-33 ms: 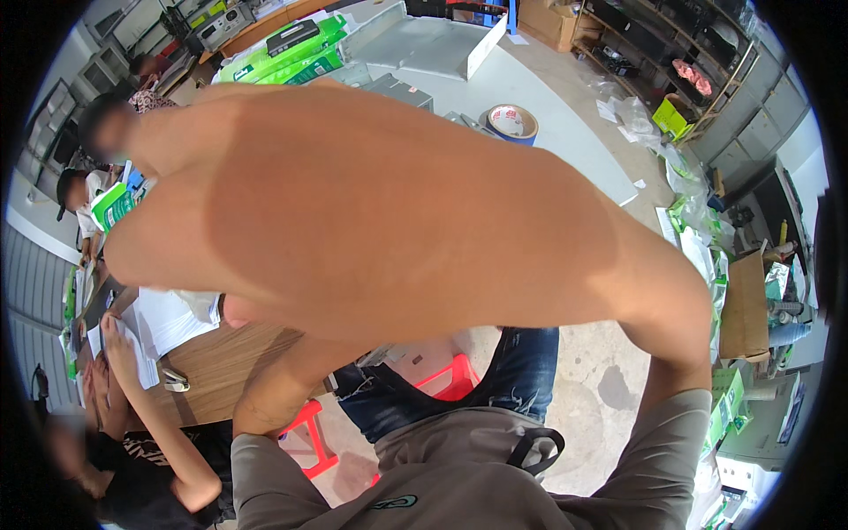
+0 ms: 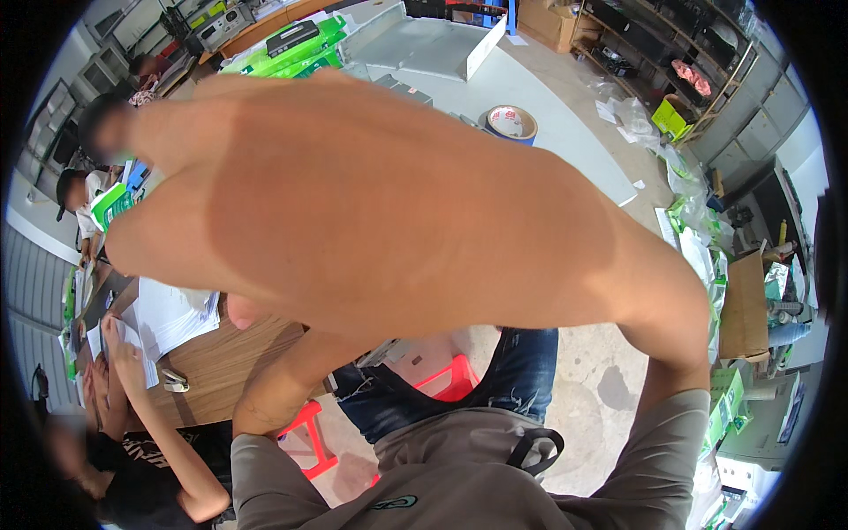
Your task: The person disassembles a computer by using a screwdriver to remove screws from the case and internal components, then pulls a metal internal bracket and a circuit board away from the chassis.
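Observation:
My right arm (image 2: 459,230) crosses the view from the right, very close and large, hiding most of the middle. My right hand (image 2: 168,199) is at its left end, blurred; its fingers cannot be made out, nor whether it holds anything. From the lower left my left forearm (image 2: 287,375) runs up beneath the right arm, which covers nearly all of that hand. A pinkish fingertip (image 2: 240,312) peeks out below the right arm, over white papers (image 2: 172,318) on a wooden tabletop (image 2: 231,362). Whose finger it is stays unclear. A silver metal part (image 2: 380,352) shows beside my knee.
A grey table (image 2: 565,132) at the back bears a tape roll (image 2: 511,124), green packs (image 2: 287,53) and a metal tray (image 2: 424,53). Red stools (image 2: 455,378) stand below. At the left, a co-worker's forearm (image 2: 168,433) reaches over papers. Shelves (image 2: 671,53) and cardboard (image 2: 745,305) line the right.
The outline of my right hand and forearm has shifted slightly upward, uncovering a little more of the papers and fingertip. The co-worker's arm at the left has moved slightly.

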A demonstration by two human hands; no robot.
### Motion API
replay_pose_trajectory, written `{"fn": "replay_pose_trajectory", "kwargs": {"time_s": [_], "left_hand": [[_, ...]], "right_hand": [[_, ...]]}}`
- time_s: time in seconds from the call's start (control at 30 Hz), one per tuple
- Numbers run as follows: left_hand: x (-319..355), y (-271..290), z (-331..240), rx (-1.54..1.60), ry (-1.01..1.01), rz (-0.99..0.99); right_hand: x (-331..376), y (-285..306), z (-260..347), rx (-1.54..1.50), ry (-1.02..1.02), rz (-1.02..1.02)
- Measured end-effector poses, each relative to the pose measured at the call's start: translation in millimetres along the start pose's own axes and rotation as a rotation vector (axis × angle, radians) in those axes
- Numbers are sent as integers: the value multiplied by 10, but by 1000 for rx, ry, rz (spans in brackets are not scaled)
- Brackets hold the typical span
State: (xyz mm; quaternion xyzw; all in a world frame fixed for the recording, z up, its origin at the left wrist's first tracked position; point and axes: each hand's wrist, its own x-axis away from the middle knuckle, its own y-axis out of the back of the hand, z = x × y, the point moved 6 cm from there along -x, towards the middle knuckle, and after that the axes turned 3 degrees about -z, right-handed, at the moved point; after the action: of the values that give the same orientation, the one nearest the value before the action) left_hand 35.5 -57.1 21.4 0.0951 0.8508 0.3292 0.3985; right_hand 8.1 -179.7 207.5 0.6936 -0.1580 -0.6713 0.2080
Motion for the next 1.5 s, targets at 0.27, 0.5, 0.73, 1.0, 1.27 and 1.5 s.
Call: {"fn": "replay_pose_trajectory", "kwargs": {"time_s": [0.27, 0.5, 0.73, 1.0, 1.27, 1.5], "left_hand": [[-71, 26, -46, 71, 2, -40], [17, 283, 64, 90, 91, -136], [125, 464, 125, 119, 153, -196], [-83, 78, -174, 135, 1, -56], [-55, 42, -41, 207, 77, -184], [-127, 71, -45, 206, 83, -168]], "right_hand": [[151, 110, 31, 186, -184, 130], [146, 90, -62, 155, -203, 90], [55, 39, -145, 116, -179, 31], [-40, 77, -94, 136, -162, 47], [-54, 36, -152, 134, -175, 54], [-3, 80, -145, 157, -213, 75]]}}
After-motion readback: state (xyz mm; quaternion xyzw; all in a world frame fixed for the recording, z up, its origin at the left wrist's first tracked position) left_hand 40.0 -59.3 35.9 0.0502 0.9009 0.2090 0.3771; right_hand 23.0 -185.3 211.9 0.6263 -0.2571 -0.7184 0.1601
